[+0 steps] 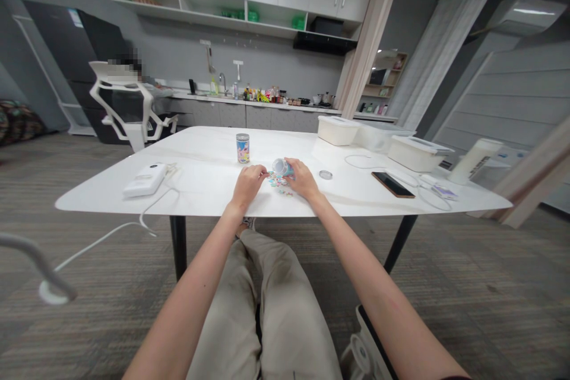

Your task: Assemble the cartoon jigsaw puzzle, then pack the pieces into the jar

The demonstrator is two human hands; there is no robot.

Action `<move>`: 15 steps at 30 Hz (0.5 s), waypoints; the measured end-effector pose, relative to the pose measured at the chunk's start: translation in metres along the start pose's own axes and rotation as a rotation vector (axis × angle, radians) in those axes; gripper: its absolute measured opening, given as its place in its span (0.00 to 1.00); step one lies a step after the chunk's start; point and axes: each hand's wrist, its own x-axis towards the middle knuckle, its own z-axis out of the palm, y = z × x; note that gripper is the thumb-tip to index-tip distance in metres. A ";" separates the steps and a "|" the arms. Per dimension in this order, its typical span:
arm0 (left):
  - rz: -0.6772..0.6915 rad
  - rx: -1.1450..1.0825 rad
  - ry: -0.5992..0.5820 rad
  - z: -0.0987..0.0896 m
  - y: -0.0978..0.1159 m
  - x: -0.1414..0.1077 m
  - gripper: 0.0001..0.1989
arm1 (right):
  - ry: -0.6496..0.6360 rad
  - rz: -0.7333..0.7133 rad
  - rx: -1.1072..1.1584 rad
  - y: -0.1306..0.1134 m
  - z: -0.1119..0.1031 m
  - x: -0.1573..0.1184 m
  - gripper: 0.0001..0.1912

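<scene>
My right hand is wrapped round a small cylindrical can, tipped on its side with its open mouth turned to the left. Just below the mouth, a scatter of small colourful pieces lies on the white table; they look like tiny jigsaw pieces. At their left edge my left hand has its thumb and fingers pinched together, and anything between the tips is too small to name. A second can, with a bright printed picture, stands upright behind my left hand. Right of my right hand lies a round clear lid.
A white power device with a cable is at the left. On the right are a phone, loose white cables, white lidded boxes and a tall white container. A person sits on a white chair beyond the table.
</scene>
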 end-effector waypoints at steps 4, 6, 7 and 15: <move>0.061 0.022 0.030 0.001 0.001 -0.001 0.07 | -0.043 -0.092 0.029 0.000 0.003 0.001 0.28; 0.107 0.027 0.005 0.001 0.002 -0.001 0.08 | -0.070 -0.118 0.055 0.000 0.004 0.001 0.29; 0.139 0.025 -0.017 0.000 0.003 -0.001 0.09 | -0.082 -0.126 0.066 -0.001 0.005 0.000 0.30; 0.094 0.064 -0.036 -0.005 0.010 -0.002 0.20 | 0.083 0.047 0.056 0.003 0.002 0.000 0.32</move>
